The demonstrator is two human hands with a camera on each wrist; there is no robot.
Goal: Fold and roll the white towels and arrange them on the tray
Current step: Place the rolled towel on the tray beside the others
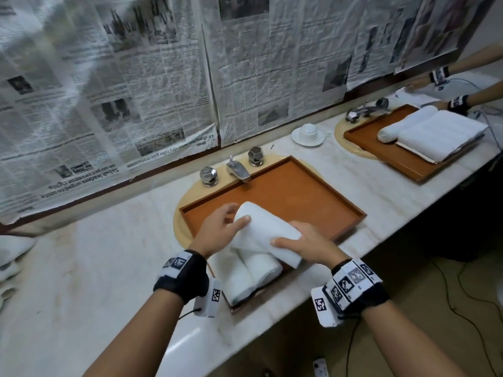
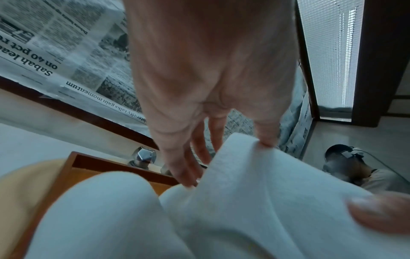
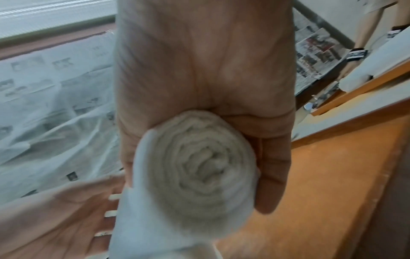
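Note:
A brown tray (image 1: 299,191) lies over the sink on the marble counter. Two rolled white towels (image 1: 245,278) lie side by side at its near left end. Just above them both hands hold a third rolled towel (image 1: 269,227) tilted across the tray. My left hand (image 1: 220,227) grips its far end, thumb on top and fingers at the end face. My right hand (image 1: 304,246) grips the near end. The right wrist view shows the roll's spiral end (image 3: 195,166) in the palm, over the tray (image 3: 310,175). The left wrist view shows the held roll (image 2: 255,192) and a lower roll (image 2: 99,219).
A faucet (image 1: 239,170) and two metal knobs (image 1: 208,175) stand behind the tray. To the right are a cup on a saucer (image 1: 309,133) and a second tray (image 1: 402,156) with towels, where another person's hands (image 1: 424,83) work. More towels (image 1: 11,254) lie at the left edge. Newspaper covers the wall.

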